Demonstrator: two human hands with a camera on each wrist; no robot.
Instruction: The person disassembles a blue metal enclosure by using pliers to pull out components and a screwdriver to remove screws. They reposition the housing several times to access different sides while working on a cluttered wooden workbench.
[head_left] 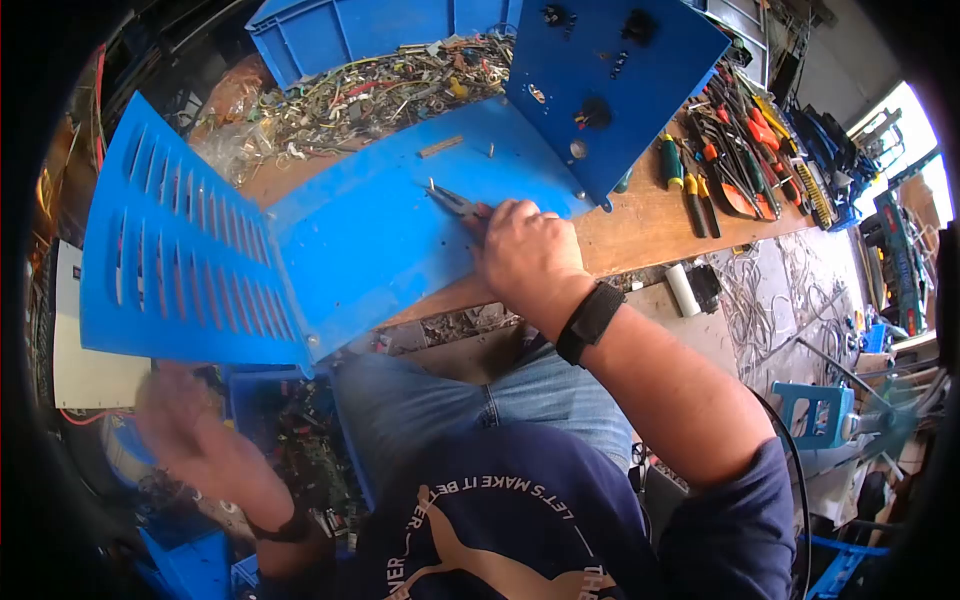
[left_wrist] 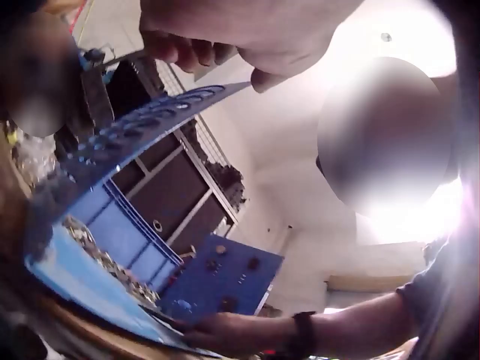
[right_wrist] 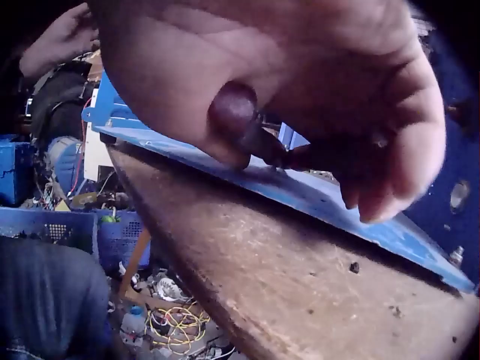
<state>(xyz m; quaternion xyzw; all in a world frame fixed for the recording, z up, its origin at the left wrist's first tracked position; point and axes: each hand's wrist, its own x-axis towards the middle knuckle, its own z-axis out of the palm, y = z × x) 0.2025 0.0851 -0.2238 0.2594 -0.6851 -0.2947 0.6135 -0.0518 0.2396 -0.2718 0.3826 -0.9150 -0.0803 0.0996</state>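
Pliers (head_left: pixel 452 202) sit in the right hand (head_left: pixel 530 250), whose fingers are wrapped round the handles; their nose lies over the flat part of a blue metal sheet (head_left: pixel 370 240). The left hand (head_left: pixel 185 420), well apart from the right, is blurred just below the near corner of the sheet's slotted end (head_left: pixel 185 240); I cannot tell whether it touches or holds that edge. The sheet lies on a wooden bench (head_left: pixel 640 238), with a blue panel (head_left: pixel 610 90) with holes standing upright at its right end. On the sheet, beyond the pliers, are a small pin (head_left: pixel 491 150) and a thin strip (head_left: pixel 440 147). Behind the sheet spreads a heap of scrap (head_left: pixel 400 95), backed by a blue crate (head_left: pixel 390 28); right of it lie many hand tools (head_left: pixel 745 150). On the near side of the sheet, the person's dark shirt (head_left: pixel 510 460) reads, upside down, "LET'S MAKE IT BETTER", with "EVER" and "THE" lower down.
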